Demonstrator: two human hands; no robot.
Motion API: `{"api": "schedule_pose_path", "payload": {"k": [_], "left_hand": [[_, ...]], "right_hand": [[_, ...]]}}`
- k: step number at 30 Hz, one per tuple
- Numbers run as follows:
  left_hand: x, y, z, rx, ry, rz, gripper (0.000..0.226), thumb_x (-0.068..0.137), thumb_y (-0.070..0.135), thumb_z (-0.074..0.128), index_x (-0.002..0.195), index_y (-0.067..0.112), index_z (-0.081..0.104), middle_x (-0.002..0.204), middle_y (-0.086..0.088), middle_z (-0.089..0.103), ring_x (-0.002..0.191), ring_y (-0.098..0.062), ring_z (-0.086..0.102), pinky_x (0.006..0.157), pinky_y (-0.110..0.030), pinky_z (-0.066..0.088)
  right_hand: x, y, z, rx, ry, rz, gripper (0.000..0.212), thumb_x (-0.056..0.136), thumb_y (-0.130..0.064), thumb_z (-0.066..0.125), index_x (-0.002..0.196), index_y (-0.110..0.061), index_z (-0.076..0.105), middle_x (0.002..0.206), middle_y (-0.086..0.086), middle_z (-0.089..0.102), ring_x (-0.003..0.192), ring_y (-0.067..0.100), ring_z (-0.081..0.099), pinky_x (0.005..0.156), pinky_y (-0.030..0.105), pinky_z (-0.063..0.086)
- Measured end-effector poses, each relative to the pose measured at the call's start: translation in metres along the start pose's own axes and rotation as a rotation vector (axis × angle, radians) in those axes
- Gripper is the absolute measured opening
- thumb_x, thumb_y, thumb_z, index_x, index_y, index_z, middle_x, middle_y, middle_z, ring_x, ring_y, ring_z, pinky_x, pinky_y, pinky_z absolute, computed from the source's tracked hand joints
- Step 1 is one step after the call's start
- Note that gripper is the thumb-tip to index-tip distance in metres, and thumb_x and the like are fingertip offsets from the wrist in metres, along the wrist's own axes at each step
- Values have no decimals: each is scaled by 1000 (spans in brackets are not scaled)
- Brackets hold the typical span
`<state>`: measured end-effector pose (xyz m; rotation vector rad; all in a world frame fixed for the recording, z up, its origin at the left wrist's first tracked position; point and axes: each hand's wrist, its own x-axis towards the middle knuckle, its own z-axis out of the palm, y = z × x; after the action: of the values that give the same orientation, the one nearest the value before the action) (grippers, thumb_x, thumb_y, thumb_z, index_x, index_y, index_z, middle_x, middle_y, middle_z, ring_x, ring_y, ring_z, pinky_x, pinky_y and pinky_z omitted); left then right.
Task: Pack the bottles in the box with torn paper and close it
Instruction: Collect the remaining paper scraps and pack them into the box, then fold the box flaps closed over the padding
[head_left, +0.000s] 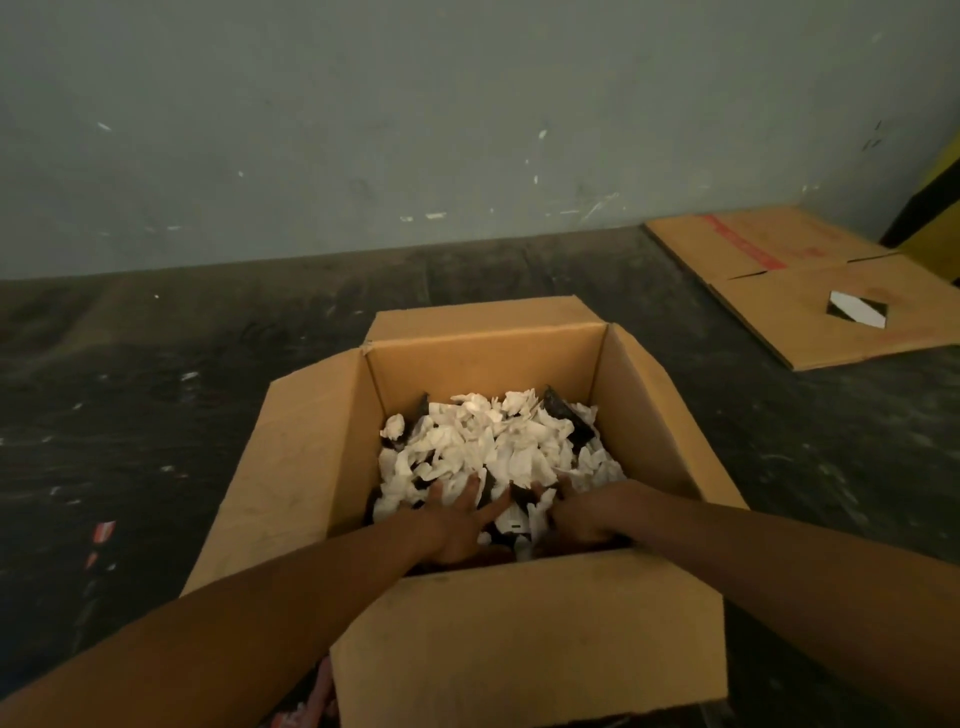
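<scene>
An open brown cardboard box (311, 457) stands on the dark floor with its four flaps spread outward. White torn paper (498, 441) fills it, and dark bottle parts (563, 410) poke out at the back. Both my hands are inside, near the front wall. My left hand (457, 525) lies flat on the paper with its fingers spread. My right hand (582, 514) is curled down into the paper, its fingertips buried, so I cannot see whether it holds anything.
A flattened cardboard sheet (810, 291) with red print and a diamond-shaped cutout lies on the floor at the back right. A grey wall (415, 130) runs behind. Small scraps (104, 532) lie on the floor at left.
</scene>
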<state>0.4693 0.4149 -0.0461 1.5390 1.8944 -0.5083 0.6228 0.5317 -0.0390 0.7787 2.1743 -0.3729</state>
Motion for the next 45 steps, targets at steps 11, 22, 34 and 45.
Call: {"api": "schedule_pose_path", "payload": {"k": [11,22,34,45], "left_hand": [[-51,-27,-40,-6,627,-96,51,98,44,39,148,36,32,154,1,37,141,-26,33,113,-48,28],[-92,-62,-11,-335,555,-428,106,88,41,66,151,31,-19,161,-11,-20,146,-49,-2,113,-69,12],[-145,-121,26,-330,632,-493,100,88,27,66,155,33,-8,164,-4,-5,145,-42,15,114,-65,18],[-183,-140,55,-546,624,-507,84,94,37,55,154,37,-5,165,-4,0,146,-45,9,114,-67,13]], "right_hand": [[-82,41,-76,875,613,-156,27,99,-33,53,124,-26,59,119,0,60,90,17,69,69,34,59],[-90,101,38,1530,538,532,61,101,-47,42,147,-8,33,148,23,37,130,44,40,101,53,36],[-93,52,58,1432,789,650,70,84,-57,60,135,-10,48,125,19,55,106,37,57,93,51,50],[-197,-44,-24,590,1317,419,30,97,-22,53,126,-17,56,111,11,64,96,30,63,74,36,48]]}}
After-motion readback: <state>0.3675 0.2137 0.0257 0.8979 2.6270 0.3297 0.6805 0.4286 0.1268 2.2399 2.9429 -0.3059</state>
